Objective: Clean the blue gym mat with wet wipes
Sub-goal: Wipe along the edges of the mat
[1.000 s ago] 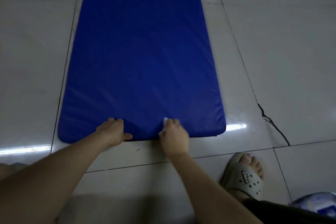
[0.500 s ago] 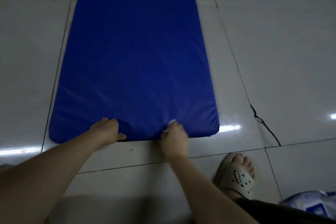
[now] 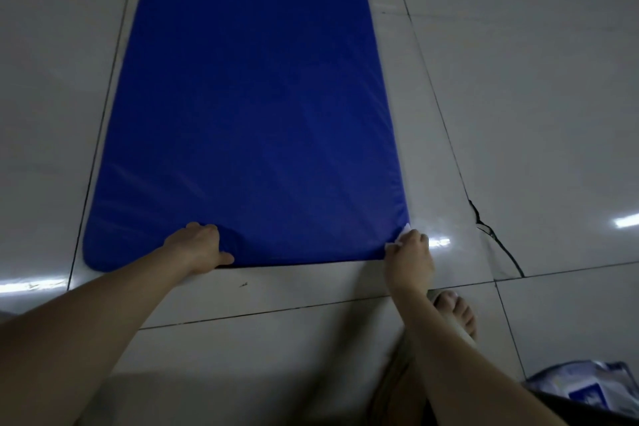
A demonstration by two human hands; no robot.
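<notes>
**Both hands at the mat's near edge**

Nearest, at the lower right corner of the view, lies a blue-and-white plastic pack [image 3: 584,391] on the floor [image 3: 553,114]; its print is too blurred to read. Just beyond it a foot [image 3: 456,313] rests on the pale tiles, partly hidden by the right forearm.

Both bare forearms reach forward to the near short edge of the mat [image 3: 252,97]. The left hand [image 3: 198,249] grips that edge left of its middle: the fingers curl over the top and dent the blue cover, and the thumb lies along the rim next to the floor. The right hand [image 3: 409,252] is at the mat's near right corner, its fingers closed round a white wipe [image 3: 403,235] that is pressed against the corner. Only a small crumpled bit of the wipe shows past the knuckles.

The mat lies flat on the floor and runs straight away from the person, out of the top of the view. Right of the corner a dark crack [image 3: 494,235] runs through a tile, near bright glints of light on the glossy floor.
</notes>
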